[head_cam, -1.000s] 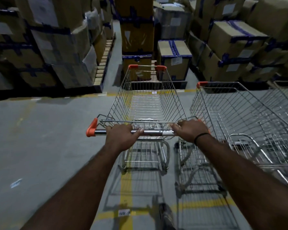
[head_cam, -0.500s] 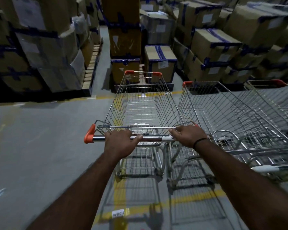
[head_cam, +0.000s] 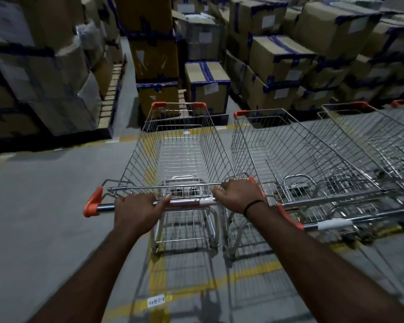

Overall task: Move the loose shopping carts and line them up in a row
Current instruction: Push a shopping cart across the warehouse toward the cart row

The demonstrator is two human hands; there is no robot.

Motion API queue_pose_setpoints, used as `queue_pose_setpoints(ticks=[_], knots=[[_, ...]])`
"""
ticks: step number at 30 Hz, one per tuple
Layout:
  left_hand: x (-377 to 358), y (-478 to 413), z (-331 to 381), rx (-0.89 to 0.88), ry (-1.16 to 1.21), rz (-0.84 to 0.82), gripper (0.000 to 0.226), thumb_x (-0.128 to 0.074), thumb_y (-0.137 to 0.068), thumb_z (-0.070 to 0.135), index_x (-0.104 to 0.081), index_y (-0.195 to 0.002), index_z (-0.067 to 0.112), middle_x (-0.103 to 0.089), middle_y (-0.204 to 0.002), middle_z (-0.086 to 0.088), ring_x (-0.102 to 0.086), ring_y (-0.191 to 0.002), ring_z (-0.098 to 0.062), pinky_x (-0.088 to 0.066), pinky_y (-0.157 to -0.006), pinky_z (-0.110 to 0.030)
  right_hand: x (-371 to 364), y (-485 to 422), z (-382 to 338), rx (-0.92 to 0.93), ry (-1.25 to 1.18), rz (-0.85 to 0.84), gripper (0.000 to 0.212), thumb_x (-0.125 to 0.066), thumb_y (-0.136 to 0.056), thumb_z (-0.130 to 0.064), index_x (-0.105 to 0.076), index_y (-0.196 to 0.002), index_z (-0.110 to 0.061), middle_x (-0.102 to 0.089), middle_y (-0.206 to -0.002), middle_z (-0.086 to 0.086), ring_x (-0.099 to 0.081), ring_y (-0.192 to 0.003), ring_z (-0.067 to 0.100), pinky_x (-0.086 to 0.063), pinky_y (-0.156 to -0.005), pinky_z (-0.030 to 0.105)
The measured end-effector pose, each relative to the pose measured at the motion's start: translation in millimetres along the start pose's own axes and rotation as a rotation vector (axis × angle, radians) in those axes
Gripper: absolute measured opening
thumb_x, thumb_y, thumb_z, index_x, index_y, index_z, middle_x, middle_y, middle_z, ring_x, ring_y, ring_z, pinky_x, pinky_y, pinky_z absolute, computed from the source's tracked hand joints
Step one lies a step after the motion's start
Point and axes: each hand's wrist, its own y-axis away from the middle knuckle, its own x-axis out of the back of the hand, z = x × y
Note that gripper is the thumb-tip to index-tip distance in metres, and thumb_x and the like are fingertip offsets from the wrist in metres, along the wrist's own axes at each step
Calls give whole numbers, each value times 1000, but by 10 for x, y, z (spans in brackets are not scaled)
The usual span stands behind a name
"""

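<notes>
closest to me, at 6 o'clock, a yellow line [head_cam: 158, 271] ran along the grey floor [head_cam: 44, 217] with a small sticker [head_cam: 156, 300] on it. the cart sat right over that line, so i judged it was my guide for parking straight.

left hand [head_cam: 135, 213]: fingers curled over the handle bar [head_cam: 184, 203], thumb laid along the bar toward 3 o'clock, a firm wrap, not spread. right hand [head_cam: 239, 197]: fingers curled round the bar's right end by the orange corner, black wristband [head_cam: 254, 204] on the wrist. i could not tell where that thumb sat, it was hidden under the hand. both hands were set wide on the bar, probably so i could steer the nose and not just shove.

the cart [head_cam: 180, 159] i held was empty, at 12 o'clock from me, nose pointing away. at its 3 o'clock stood the neighbour cart [head_cam: 289, 159], just beside it, baskets near parallel with a narrow gap at the front and the handle ends almost touching. a third cart [head_cam: 371, 136] stood further toward 3 o'clock, the row already forming. my cart looked nearly level with the neighbour, so my guess was a small push and squaring-up remained. risk: clipping the neighbour's frame.

further out at 12 o'clock, stacked taped boxes [head_cam: 282, 57]. at 10 o'clock, a wooden pallet [head_cam: 110, 96] edge under more boxes.
</notes>
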Motion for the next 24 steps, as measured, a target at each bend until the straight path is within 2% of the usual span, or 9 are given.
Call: queue_pose_setpoints(ticks=[4, 7, 14, 21, 24], knots=[[-7, 82, 34, 5, -15, 25, 82, 1, -85, 86, -55, -70, 27, -57, -70, 8, -62, -83, -22, -36, -97, -49, -11, 56, 21, 12, 10, -14, 81, -18, -93, -75, -69, -126, -21, -67, -129, 2, -61, -118, 22, -23, -117, 51], [-42, 149, 47, 11, -26, 44, 84, 0, -86, 85, -57, -71, 25, -60, -70, 6, -61, -80, -23, -37, -91, -47, -26, 109, 42, 17, 9, -17, 81, -17, -93, -76, -68, -127, -22, -66, -131, 2, -61, -119, 22, -27, -116, 50], [-73, 301, 71, 14, -34, 66, 83, -2, -88, 83, -58, -69, 24, -58, -67, 6, -58, -75, -22, -39, -85, -45, -81, 214, 54, 36, 53, -23, 83, -11, -91, -76, -67, -125, -25, -65, -129, 3, -63, -115, 22, -26, -114, 53], [-77, 379, 71, 29, -67, 62, 84, -2, -87, 83, -58, -69, 24, -61, -68, 4, -61, -77, -24, -38, -82, -43, -120, 300, 49, 21, 27, -6, 86, -8, -87, -78, -69, -118, -25, -68, -117, 3, -65, -102, 22, -42, -98, 45], [-23, 414, 111, 36, -115, 33, 80, -8, -90, 81, -60, -71, 24, -63, -70, 3, -62, -78, -23, -38, -82, -42, -133, 342, 51, 17, 28, -19, 89, -6, -86, -80, -68, -122, -27, -67, -122, 1, -65, -107, 21, -37, -105, 50]])
